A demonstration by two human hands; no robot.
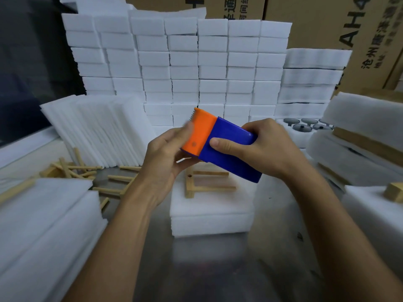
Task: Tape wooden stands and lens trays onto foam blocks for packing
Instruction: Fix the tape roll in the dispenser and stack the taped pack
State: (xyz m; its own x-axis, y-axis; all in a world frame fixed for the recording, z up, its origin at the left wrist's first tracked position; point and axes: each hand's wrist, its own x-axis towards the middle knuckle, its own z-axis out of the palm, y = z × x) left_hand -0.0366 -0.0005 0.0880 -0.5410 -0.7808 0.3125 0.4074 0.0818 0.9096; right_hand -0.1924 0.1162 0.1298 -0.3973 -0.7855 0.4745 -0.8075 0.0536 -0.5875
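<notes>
A blue tape dispenser point(232, 149) with an orange toothed cutter end is held above the table's middle. My right hand point(259, 147) grips its blue body, thumb on the near face. My left hand point(168, 153) holds the orange end from below and the left; its fingertips are blurred. Below the dispenser a white foam block point(209, 212) lies on the metal table with a wooden stand point(202, 182) flat on top. A lens tray point(305, 125) with round grey lenses shows at the back right.
A wall of stacked foam blocks point(196, 62) fills the back, cardboard boxes point(327, 20) behind it. Leaning foam sheets point(98, 129) and loose wooden sticks point(72, 168) lie at left. A foam stack point(43, 225) is near left, and foam-wrapped wooden pieces point(359, 144) are at right.
</notes>
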